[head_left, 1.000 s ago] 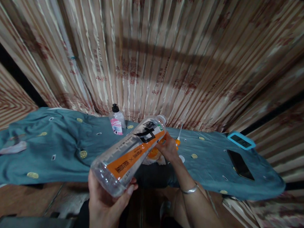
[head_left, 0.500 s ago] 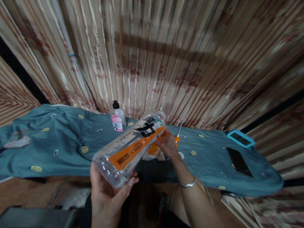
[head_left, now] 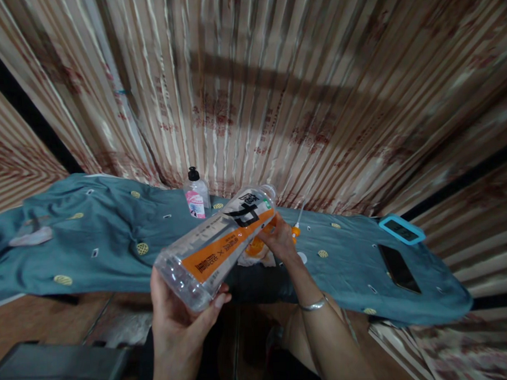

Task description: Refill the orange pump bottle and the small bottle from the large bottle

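Note:
My left hand [head_left: 177, 317] grips the base of a clear plastic bottle [head_left: 216, 246] with an orange label, tilted so its open neck points up and to the right. My right hand [head_left: 280, 241] is closed on a small orange object [head_left: 255, 247] just under the bottle's neck, partly hidden behind the bottle. A thin white nozzle with an orange collar [head_left: 297, 224] sticks up beside that hand. A silver bangle [head_left: 313, 305] circles my right wrist. Both hands hover over a table draped in teal cloth [head_left: 114, 245].
A small clear pump bottle [head_left: 196, 195] with a pink label and black cap stands at the cloth's back edge. A dark phone [head_left: 398, 268] and a blue-framed device [head_left: 402, 230] lie at the right. Striped curtains hang behind. A grey box [head_left: 55, 368] sits bottom left.
The view has shifted slightly; both hands and the tilted bottle stay nearly where they were, with the bottle held in the same tilt.

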The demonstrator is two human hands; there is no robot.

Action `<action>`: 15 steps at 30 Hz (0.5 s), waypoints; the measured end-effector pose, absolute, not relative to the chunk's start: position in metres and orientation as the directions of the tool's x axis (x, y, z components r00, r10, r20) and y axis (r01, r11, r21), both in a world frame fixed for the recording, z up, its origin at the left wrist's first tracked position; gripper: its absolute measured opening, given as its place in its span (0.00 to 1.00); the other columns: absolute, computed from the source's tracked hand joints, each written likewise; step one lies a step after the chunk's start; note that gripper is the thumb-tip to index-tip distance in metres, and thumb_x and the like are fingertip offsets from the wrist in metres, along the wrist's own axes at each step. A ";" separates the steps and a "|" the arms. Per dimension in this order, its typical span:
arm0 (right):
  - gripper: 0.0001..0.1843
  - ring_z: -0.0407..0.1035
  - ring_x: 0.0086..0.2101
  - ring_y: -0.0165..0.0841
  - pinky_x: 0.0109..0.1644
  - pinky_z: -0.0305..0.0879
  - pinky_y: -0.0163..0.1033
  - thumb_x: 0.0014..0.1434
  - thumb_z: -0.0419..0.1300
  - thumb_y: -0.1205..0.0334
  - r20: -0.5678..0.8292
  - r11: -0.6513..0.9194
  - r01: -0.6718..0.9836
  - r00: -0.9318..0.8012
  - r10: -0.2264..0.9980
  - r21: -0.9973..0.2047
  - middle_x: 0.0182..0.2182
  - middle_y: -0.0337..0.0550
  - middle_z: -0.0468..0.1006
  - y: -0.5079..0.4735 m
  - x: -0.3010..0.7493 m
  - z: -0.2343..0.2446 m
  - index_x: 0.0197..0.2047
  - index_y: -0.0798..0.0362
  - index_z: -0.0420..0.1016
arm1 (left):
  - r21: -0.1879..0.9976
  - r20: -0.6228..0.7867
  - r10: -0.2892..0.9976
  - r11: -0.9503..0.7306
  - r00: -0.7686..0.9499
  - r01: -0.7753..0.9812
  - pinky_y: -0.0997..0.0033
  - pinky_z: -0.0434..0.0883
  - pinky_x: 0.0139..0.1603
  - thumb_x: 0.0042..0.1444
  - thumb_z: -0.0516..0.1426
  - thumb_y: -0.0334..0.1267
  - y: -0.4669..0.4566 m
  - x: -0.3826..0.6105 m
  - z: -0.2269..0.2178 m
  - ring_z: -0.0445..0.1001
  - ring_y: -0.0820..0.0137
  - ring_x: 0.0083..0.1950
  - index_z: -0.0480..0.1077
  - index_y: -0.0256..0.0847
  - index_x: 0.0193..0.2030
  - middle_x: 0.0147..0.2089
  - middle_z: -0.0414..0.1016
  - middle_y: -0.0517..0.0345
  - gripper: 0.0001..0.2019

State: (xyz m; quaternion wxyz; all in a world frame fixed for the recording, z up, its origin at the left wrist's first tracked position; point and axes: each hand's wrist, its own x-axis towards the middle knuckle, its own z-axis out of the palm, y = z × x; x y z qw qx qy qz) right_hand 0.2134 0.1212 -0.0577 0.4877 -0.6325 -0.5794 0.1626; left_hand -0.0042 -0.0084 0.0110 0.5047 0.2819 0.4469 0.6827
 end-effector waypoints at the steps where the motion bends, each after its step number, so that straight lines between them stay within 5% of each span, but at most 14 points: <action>1: 0.31 0.80 0.42 0.48 0.49 0.77 0.52 0.48 0.72 0.43 0.360 0.148 0.576 0.273 0.892 -0.804 0.41 0.46 0.84 0.121 0.213 -0.058 0.51 0.49 0.77 | 0.897 -0.067 0.941 -0.090 -0.333 -0.433 0.68 0.85 0.32 0.35 0.81 0.41 -0.008 -0.004 0.011 0.83 0.66 0.32 0.68 0.44 0.66 0.47 0.83 0.56 0.50; 8: 0.32 0.78 0.40 0.40 0.48 0.77 0.49 0.52 0.72 0.41 0.366 0.157 0.583 0.260 0.893 -0.797 0.42 0.46 0.83 0.121 0.213 -0.059 0.53 0.52 0.77 | 0.891 -0.077 0.939 -0.086 -0.335 -0.446 0.69 0.85 0.32 0.33 0.82 0.40 -0.008 -0.003 0.012 0.83 0.67 0.31 0.67 0.44 0.66 0.47 0.83 0.55 0.51; 15: 0.30 0.80 0.40 0.48 0.46 0.77 0.51 0.47 0.73 0.45 0.362 0.152 0.566 0.279 0.889 -0.810 0.39 0.45 0.83 0.122 0.214 -0.060 0.51 0.50 0.78 | 0.900 -0.065 0.942 -0.086 -0.328 -0.426 0.67 0.86 0.34 0.34 0.82 0.42 -0.009 -0.003 0.010 0.83 0.67 0.32 0.66 0.45 0.67 0.48 0.82 0.55 0.52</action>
